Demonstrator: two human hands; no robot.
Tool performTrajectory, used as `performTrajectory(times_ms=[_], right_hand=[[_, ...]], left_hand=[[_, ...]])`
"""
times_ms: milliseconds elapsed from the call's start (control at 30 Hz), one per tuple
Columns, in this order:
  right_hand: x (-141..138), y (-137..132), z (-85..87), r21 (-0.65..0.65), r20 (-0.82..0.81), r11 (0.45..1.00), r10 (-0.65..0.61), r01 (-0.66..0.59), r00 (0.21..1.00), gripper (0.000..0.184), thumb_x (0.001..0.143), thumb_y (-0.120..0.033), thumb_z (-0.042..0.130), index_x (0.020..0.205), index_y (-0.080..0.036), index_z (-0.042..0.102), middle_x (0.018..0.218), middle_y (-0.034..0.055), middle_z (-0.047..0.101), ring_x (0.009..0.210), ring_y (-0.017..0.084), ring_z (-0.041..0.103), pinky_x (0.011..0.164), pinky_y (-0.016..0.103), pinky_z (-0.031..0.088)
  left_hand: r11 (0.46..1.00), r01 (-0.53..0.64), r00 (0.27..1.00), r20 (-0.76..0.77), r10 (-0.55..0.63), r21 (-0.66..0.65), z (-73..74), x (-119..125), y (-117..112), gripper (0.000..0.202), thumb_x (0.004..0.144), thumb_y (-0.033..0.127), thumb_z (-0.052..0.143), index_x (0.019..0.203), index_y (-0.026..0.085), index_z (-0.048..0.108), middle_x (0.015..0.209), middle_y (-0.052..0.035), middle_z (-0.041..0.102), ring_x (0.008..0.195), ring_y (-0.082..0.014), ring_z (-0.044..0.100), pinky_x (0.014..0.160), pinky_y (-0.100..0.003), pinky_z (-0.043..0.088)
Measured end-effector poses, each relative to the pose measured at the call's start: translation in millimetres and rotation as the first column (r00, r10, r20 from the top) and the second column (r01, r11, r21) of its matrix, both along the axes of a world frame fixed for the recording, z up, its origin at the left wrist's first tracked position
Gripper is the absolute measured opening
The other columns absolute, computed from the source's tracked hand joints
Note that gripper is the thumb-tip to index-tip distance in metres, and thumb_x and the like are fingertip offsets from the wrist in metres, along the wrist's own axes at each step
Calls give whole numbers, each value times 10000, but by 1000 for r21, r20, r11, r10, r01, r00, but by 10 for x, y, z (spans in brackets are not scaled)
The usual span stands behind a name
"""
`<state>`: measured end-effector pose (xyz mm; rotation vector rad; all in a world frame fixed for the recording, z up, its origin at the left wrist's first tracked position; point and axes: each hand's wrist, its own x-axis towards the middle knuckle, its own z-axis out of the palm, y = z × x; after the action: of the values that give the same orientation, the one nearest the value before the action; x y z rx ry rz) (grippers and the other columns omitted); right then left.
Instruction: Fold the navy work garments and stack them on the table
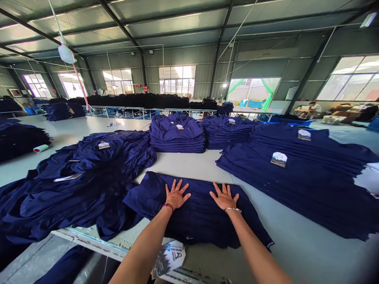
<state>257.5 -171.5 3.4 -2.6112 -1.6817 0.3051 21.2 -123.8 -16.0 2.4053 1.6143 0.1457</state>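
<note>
A navy blue garment [201,213] lies spread on the table in front of me, one part reaching out to the left. My left hand [177,195] rests flat on its upper left part, fingers spread. On the upper right part my right hand [224,197] presses palm down, its fingers also apart. Neither hand grips anything. A printed hang tag [170,256] sticks out below the garment at the table's near edge, close to my left forearm.
Left of me is a loose heap of navy garments [89,185] hanging over the table edge [89,241]. Stacked navy garments stand behind [177,138] and at the right [299,181]. A thread cone [40,148] lies far left. A person [314,107] sits in the right background.
</note>
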Motion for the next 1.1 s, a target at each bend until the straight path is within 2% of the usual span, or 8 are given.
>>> performTrajectory(times_ms=[100,267,400,533,700,833,933,1100], right_hand=[[-190,-84,37,37,-8,997,65,-65,998,634,969,-617,177,1553,-372,193,1672,52,36,1524,278,-13,1165,636,31],[-533,-376,-164,94,-79,940,337,-329,938,594,962,-643,152,1526,-463,202,1668,-28,66,1527,244,2,1162,650,9],[-600,-429,-231,68,-86,952,305,-299,949,590,968,-636,172,1531,-459,180,1668,-24,40,1527,224,-3,1162,653,8],[-593,-397,-210,90,-86,951,304,-297,949,589,966,-640,176,1526,-462,200,1667,-25,62,1527,223,7,1162,654,16],[-596,-399,-236,107,-83,951,298,-289,951,590,965,-638,185,1527,-460,198,1667,-27,72,1527,227,10,1165,645,9],[-593,-397,-238,106,-86,949,307,-298,948,592,965,-636,187,1528,-455,207,1667,-23,84,1527,241,16,1162,648,7],[-613,-410,-175,101,-100,949,310,-300,946,588,967,-628,192,1527,-449,222,1666,-19,93,1527,229,13,1165,643,0],[-715,-620,24,149,-162,925,372,-350,914,635,946,-645,249,1512,-371,338,1667,13,95,1525,272,38,1171,627,20]], left_hand=[[1000,-16,1000,-4,16,-2,-7,2,78,644,935,697,220,1531,453,221,1654,61,95,1523,-321,12,1143,-712,1],[1000,-21,1000,-2,21,-21,30,-35,180,671,932,701,205,1543,425,206,1660,34,76,1522,-329,-18,1130,-722,-18],[993,34,999,-19,-36,-115,177,-80,194,719,918,719,190,1557,390,173,1662,17,15,1516,-325,-74,1130,-714,-32],[975,70,995,-49,-82,-212,277,-86,-28,771,925,698,211,1579,297,133,1661,-55,-10,1519,-327,-45,1145,-697,32],[976,184,982,-16,-187,-117,132,-231,-607,658,993,592,123,1570,287,198,1661,-86,54,1523,-289,74,1176,-635,95],[945,328,945,-12,-328,-8,-18,-537,-897,728,970,657,229,1579,265,162,1657,-105,86,1523,-271,91,1214,-537,86],[911,412,911,-3,-412,-3,-55,-700,-891,823,930,687,367,1585,260,113,1653,-113,85,1524,-268,79,1224,-489,86],[886,447,894,49,-445,-118,-9,-732,-693,758,925,579,509,1566,295,220,1648,-96,145,1516,-264,138,1218,-474,153]])
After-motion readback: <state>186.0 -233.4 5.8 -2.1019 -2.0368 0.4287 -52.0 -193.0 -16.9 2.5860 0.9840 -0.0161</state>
